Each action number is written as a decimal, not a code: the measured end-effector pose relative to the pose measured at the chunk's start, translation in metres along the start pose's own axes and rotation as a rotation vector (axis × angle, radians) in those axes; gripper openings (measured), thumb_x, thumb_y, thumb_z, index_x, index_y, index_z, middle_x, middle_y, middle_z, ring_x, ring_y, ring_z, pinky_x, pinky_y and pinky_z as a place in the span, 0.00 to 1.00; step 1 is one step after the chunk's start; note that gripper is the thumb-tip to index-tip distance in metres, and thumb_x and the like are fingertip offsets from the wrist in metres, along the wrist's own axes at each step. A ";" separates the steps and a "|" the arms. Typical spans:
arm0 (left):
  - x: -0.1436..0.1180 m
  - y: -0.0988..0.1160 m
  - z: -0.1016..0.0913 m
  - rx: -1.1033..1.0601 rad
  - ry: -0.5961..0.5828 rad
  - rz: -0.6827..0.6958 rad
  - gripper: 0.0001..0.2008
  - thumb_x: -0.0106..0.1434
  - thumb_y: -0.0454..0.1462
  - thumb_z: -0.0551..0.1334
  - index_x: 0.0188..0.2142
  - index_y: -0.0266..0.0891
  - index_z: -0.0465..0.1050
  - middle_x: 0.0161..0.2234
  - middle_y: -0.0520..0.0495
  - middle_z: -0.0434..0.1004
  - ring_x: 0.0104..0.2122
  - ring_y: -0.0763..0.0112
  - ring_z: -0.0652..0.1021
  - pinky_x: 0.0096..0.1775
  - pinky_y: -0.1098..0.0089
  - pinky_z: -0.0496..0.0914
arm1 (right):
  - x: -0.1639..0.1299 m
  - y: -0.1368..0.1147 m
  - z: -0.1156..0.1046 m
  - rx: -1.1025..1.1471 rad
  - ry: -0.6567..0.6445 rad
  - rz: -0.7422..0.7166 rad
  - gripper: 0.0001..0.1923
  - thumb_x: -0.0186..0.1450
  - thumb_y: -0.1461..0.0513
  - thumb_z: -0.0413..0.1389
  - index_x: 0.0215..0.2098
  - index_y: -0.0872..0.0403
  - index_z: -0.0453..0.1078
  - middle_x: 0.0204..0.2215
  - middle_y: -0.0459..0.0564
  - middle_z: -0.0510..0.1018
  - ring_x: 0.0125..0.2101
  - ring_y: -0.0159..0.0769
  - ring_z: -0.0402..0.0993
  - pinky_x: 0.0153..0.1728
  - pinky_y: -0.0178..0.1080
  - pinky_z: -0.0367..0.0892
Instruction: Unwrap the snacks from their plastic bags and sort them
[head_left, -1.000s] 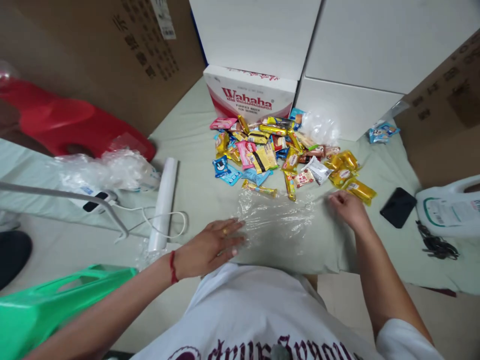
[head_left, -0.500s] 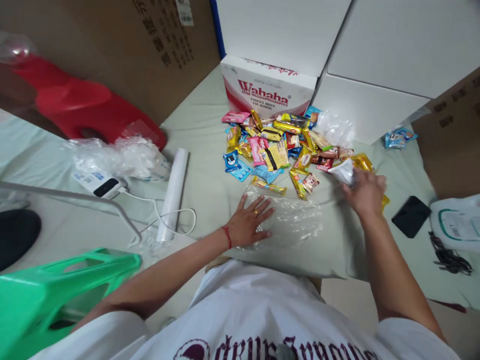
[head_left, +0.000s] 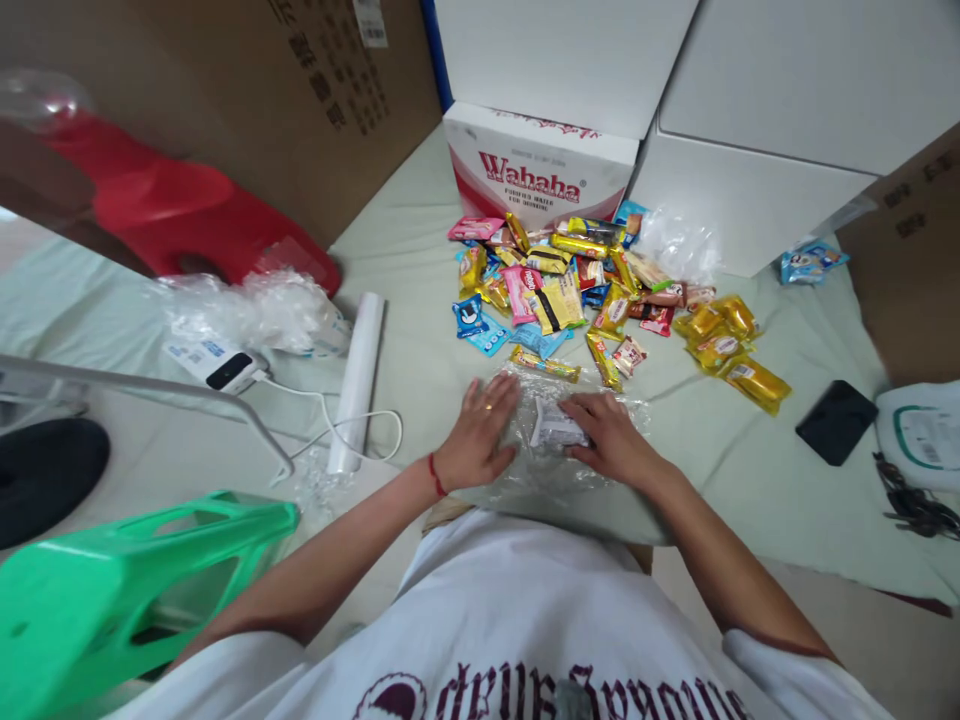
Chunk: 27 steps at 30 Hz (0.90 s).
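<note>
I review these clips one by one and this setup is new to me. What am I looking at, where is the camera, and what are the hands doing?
There is no machine: a person wears a camera on the head, looking down at their own bare hands. The left hand presses flat on a clear plastic bag on a pale green cloth. The right hand holds a small white packet at the bag. Beyond lies a pile of wrapped snacks, in front of a Wahaha box. A black phone lies to the right.

Upper centre I see a Wahaha box (head_left: 541, 170) behind a heap of snack packets (head_left: 600, 290). A red stool (head_left: 187, 215) sits upper left, a green stool (head_left: 112, 590) lower left, a black phone (head_left: 836, 436) at right.
</note>
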<state>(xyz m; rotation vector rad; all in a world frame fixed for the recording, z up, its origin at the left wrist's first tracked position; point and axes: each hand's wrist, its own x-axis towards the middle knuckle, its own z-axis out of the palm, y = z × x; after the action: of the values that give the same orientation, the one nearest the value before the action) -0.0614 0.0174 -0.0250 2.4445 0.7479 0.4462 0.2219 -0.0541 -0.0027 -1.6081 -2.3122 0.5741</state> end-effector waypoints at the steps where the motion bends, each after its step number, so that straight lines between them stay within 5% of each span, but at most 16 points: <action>1: -0.008 0.001 -0.004 -0.022 0.016 0.057 0.43 0.66 0.43 0.62 0.75 0.43 0.45 0.74 0.31 0.51 0.74 0.42 0.51 0.70 0.36 0.38 | -0.008 0.000 -0.002 0.023 0.044 -0.016 0.33 0.70 0.53 0.60 0.71 0.49 0.61 0.65 0.62 0.66 0.59 0.58 0.63 0.58 0.60 0.61; 6: -0.044 0.007 -0.002 -0.090 -0.142 0.305 0.45 0.63 0.57 0.65 0.72 0.44 0.53 0.71 0.30 0.59 0.71 0.42 0.60 0.70 0.38 0.44 | -0.063 -0.012 -0.012 0.119 0.067 -0.197 0.40 0.68 0.46 0.62 0.72 0.49 0.57 0.67 0.61 0.64 0.66 0.57 0.57 0.65 0.61 0.57; 8: -0.049 0.004 0.000 -0.069 -0.145 0.234 0.38 0.67 0.55 0.63 0.69 0.42 0.59 0.70 0.29 0.60 0.70 0.44 0.62 0.70 0.40 0.51 | -0.079 -0.015 -0.003 0.097 0.046 -0.202 0.29 0.70 0.50 0.61 0.65 0.50 0.67 0.61 0.60 0.72 0.63 0.56 0.62 0.63 0.61 0.60; 11: -0.042 -0.005 -0.005 -0.142 -0.146 0.158 0.17 0.74 0.45 0.55 0.55 0.43 0.74 0.61 0.35 0.74 0.64 0.54 0.71 0.66 0.49 0.61 | -0.087 -0.009 0.009 0.198 0.136 -0.152 0.11 0.74 0.60 0.53 0.49 0.49 0.77 0.44 0.55 0.81 0.52 0.47 0.72 0.53 0.53 0.69; 13: -0.028 -0.009 -0.015 -0.263 -0.148 0.103 0.14 0.75 0.43 0.53 0.44 0.42 0.77 0.48 0.40 0.82 0.52 0.60 0.79 0.57 0.58 0.70 | -0.081 0.001 0.007 0.341 0.199 -0.073 0.10 0.74 0.59 0.53 0.44 0.48 0.78 0.38 0.52 0.81 0.45 0.44 0.74 0.49 0.48 0.71; 16: 0.000 -0.016 -0.026 -0.345 -0.096 -0.101 0.18 0.75 0.45 0.54 0.32 0.39 0.73 0.31 0.48 0.77 0.33 0.69 0.77 0.38 0.69 0.70 | -0.060 0.019 -0.006 0.480 0.220 0.177 0.15 0.73 0.51 0.54 0.41 0.51 0.77 0.34 0.50 0.80 0.37 0.41 0.75 0.40 0.42 0.71; 19: 0.029 -0.024 -0.023 -0.198 -0.022 -0.266 0.17 0.71 0.43 0.58 0.26 0.39 0.69 0.27 0.50 0.70 0.31 0.69 0.72 0.36 0.69 0.66 | -0.037 0.032 -0.019 0.345 0.138 0.467 0.19 0.72 0.49 0.52 0.40 0.53 0.77 0.29 0.48 0.77 0.31 0.38 0.72 0.33 0.37 0.66; 23: 0.048 -0.029 -0.006 0.112 0.068 -0.418 0.06 0.61 0.39 0.65 0.31 0.40 0.73 0.32 0.45 0.71 0.38 0.59 0.72 0.44 0.61 0.69 | -0.018 0.034 -0.035 -0.171 -0.006 0.537 0.11 0.68 0.59 0.57 0.46 0.52 0.78 0.36 0.54 0.79 0.42 0.47 0.69 0.36 0.39 0.64; 27: 0.042 -0.019 -0.006 0.214 0.284 -0.450 0.15 0.59 0.37 0.65 0.46 0.38 0.75 0.43 0.39 0.72 0.46 0.51 0.71 0.51 0.53 0.68 | 0.001 0.030 -0.056 -0.290 0.184 0.360 0.20 0.71 0.57 0.55 0.59 0.53 0.73 0.52 0.60 0.74 0.53 0.53 0.63 0.49 0.46 0.65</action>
<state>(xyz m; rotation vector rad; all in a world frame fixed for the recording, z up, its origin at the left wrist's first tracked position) -0.0391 0.0578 -0.0250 2.3235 1.4925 0.5622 0.2707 -0.0347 0.0335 -2.1353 -2.0559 0.1511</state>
